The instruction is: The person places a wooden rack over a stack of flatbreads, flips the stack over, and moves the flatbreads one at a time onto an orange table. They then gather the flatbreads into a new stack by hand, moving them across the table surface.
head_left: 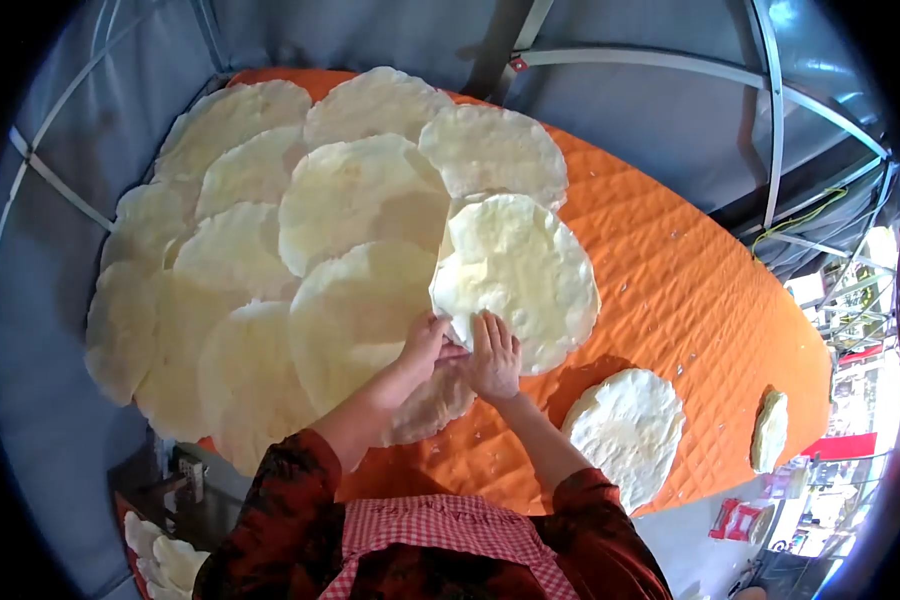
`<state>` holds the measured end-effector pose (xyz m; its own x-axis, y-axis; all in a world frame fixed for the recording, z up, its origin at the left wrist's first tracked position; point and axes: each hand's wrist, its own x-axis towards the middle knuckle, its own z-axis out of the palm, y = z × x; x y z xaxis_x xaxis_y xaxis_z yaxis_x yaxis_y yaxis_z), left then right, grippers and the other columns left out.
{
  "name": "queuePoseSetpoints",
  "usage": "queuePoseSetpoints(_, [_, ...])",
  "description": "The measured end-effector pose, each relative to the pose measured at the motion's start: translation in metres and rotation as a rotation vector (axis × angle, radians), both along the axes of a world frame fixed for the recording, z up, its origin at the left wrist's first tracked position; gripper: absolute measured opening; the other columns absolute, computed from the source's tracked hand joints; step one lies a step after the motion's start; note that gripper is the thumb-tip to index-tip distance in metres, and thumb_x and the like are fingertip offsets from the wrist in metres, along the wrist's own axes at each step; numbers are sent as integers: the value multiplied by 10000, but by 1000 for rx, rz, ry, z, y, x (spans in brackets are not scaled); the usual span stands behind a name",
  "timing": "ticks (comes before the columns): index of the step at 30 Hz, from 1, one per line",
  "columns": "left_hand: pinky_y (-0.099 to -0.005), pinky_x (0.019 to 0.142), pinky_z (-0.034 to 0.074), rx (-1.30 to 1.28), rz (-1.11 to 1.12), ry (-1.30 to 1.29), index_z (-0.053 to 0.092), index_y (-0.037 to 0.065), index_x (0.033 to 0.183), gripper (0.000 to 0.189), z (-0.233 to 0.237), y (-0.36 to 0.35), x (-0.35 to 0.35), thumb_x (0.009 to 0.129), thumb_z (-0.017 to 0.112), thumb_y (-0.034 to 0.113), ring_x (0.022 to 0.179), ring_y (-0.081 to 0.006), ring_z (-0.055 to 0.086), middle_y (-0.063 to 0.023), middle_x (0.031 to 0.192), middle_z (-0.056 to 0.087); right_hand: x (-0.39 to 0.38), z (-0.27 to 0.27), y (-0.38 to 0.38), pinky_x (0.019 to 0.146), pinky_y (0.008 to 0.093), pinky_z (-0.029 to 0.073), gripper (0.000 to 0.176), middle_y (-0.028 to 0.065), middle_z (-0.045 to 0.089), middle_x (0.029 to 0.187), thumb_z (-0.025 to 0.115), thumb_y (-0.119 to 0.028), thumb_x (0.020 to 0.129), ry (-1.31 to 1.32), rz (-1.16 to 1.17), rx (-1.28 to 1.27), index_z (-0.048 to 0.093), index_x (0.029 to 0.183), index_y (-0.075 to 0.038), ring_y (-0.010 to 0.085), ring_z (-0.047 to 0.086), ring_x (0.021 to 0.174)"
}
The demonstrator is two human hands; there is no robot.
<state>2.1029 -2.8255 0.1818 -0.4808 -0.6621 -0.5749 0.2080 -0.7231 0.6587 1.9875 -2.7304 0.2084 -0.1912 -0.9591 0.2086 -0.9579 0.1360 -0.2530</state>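
Both hands are at the near edge of a round, pale flatbread [515,275], which looks thicker than the thin ones beside it and may be a stack. My left hand [428,345] is closed on its lower left edge. My right hand [493,358] lies beside it, fingers on top of the flatbread at the edge; its thumb is mostly hidden, apparently underneath. Several thin round flatbreads [365,195] overlap across the left and far side of the orange quilted cloth [660,290]. Another one [440,405] lies partly under my forearms.
A thick pile of flatbreads [625,435] lies to the right of my right forearm, and a smaller one [769,432] near the cloth's right end. Grey tarp walls [620,110] on metal poles [660,62] enclose the far side. More flatbread pieces [170,560] sit low at left.
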Motion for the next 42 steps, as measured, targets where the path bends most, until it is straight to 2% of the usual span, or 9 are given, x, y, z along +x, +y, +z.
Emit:
queuePoseSetpoints(4, [-328, 526, 574, 49, -52, 124, 520, 12, 1056, 212, 3, -7, 8, 903, 479, 153, 678, -232, 649, -136, 886, 603, -7, -4, -4, 1007, 462, 324, 789, 135, 407, 1392, 647, -429, 727, -91, 16, 29, 383, 1362, -43, 321, 374, 1283])
queuePoseSetpoints(9, [-355, 628, 582, 52, -26, 197, 527, 6, 1070, 217, -13, -12, 14, 909, 466, 138, 742, -238, 648, -132, 907, 617, -27, -14, -7, 984, 478, 342, 653, 109, 392, 1407, 615, -350, 805, -247, 83, 87, 398, 1360, -84, 321, 360, 1290])
queuePoseSetpoints(11, [-399, 676, 586, 63, -54, 226, 532, 7, 1076, 212, -15, -13, 14, 921, 468, 137, 809, -264, 650, -145, 939, 622, -13, -2, -7, 996, 465, 342, 591, 140, 415, 1387, 578, -329, 835, -108, 72, 72, 425, 1333, -49, 341, 377, 1277])
queuePoseSetpoints(27, [-326, 610, 563, 15, -50, 160, 557, -1, 978, 152, -11, -9, 15, 904, 475, 104, 755, -189, 628, -90, 867, 601, 12, -13, -23, 917, 411, 459, 241, 200, 625, 1089, 513, -67, 843, -216, -13, -193, 620, 1037, 27, 362, 576, 1071])
queuePoseSetpoints(30, [-290, 554, 522, -19, -73, 137, 560, 3, 967, 142, -15, -5, 13, 906, 481, 105, 698, -146, 605, -67, 816, 600, 17, -6, -26, 926, 416, 452, 257, 183, 613, 1127, 527, -78, 838, -191, 18, -171, 611, 1057, 27, 360, 555, 1109])
queuePoseSetpoints(35, [-276, 543, 479, -217, -129, 115, 546, -6, 966, 134, -41, 1, 2, 899, 494, 98, 641, -129, 572, -70, 785, 590, 14, 11, -26, 991, 408, 404, 709, 243, 422, 1353, 652, -176, 791, -225, 120, 73, 305, 1375, 29, 355, 473, 1212])
queuePoseSetpoints(38, [-280, 626, 485, -580, -160, -50, 525, 16, 1087, 206, -41, 7, 2, 899, 456, 67, 742, -179, 602, -65, 869, 602, -13, 21, -45, 991, 378, 406, 781, 223, 423, 1369, 709, -269, 790, -1144, -212, 109, 306, 1376, 53, 312, 465, 1231])
queuePoseSetpoints(40, [-342, 680, 480, -690, -119, -167, 499, -3, 1107, 250, -27, 11, -7, 862, 456, 25, 790, -270, 599, -130, 913, 599, -26, 49, -87, 956, 368, 433, 863, 284, 499, 1273, 720, -470, 751, -892, -327, 142, 380, 1345, 56, 333, 514, 1181])
queuePoseSetpoints(42, [-375, 663, 475, -966, -93, -262, 494, -9, 1068, 238, -5, 17, -10, 833, 471, 19, 741, -313, 585, -174, 860, 577, -19, 69, -124, 916, 379, 457, 845, 309, 560, 1152, 700, -468, 740, -516, -365, 241, 402, 1316, 73, 365, 561, 1107])
